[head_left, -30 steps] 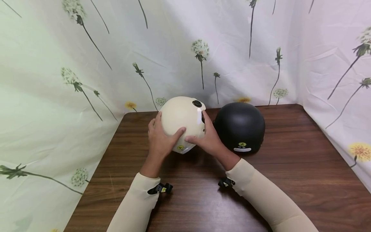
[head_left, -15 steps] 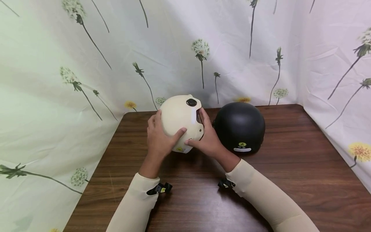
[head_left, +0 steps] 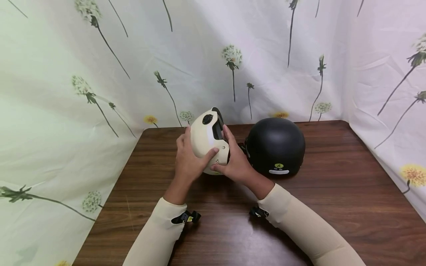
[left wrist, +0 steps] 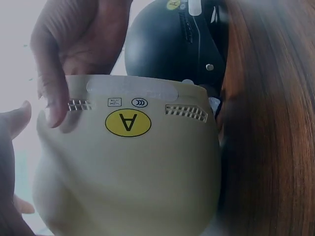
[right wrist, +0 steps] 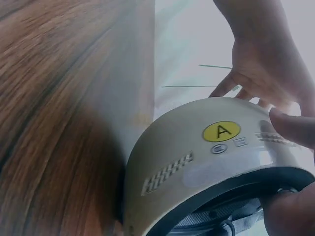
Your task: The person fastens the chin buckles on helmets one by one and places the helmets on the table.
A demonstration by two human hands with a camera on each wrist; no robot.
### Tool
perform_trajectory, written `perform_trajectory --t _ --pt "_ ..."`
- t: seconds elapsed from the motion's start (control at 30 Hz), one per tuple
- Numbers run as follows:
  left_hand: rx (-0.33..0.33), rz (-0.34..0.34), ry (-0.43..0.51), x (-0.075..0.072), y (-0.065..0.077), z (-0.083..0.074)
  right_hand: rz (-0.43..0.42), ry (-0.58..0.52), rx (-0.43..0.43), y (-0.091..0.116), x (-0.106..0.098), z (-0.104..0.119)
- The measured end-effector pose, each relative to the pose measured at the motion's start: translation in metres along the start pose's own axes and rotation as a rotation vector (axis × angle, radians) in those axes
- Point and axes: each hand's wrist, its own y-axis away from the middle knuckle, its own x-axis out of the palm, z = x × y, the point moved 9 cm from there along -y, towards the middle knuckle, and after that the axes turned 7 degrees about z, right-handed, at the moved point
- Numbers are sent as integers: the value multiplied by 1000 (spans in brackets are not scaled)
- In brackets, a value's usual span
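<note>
A cream helmet [head_left: 200,142] is held between both hands above or on the brown table; which one I cannot tell. Its side has a round black disc [head_left: 207,119], and the face opening points to the right. My left hand [head_left: 191,159] grips the left side of the shell, thumb across the near side. At the opposite edge, my right hand [head_left: 237,160] holds the rim, its fingers by the opening and its thumb on the lower shell. A yellow "A" sticker [left wrist: 128,123] and vent grilles show on the back. Dark lining and a strap [right wrist: 246,223] show inside in the right wrist view.
Just right of the right hand, a matte black helmet [head_left: 276,146] stands on the wooden table [head_left: 332,192], its yellow sticker facing the near side. A white cloth [head_left: 199,55] printed with dandelions hangs behind the table and along both sides.
The cream helmet has turned, so its opening, black disc and inside come further into view and its sticker slips under the hands. Both hands draw slightly closer together. The black helmet stays put.
</note>
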Motion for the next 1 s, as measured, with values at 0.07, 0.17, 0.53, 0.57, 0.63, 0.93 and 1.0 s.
perform_trajectory --t 0.07,0.17,0.53,0.57,0.63,0.93,1.0 --pt "13 -7 -1 0 0 -1 8 -9 -10 0 0 -1" --pt "22 -17 -2 -1 -1 -3 20 -37 -35 0 1 -1" --pt "28 -39 -21 -2 1 -5 98 -95 -23 4 8 -6" --pt "31 -44 -22 -2 2 -5 101 -101 -21 4 9 -6" --pt "36 -52 -31 -2 2 -5 107 -111 -17 5 9 -7" --pt "47 -81 -55 -5 3 -6 128 -111 12 7 12 -10" --pt "43 -80 -47 -6 3 -6 127 -98 14 8 11 -10"
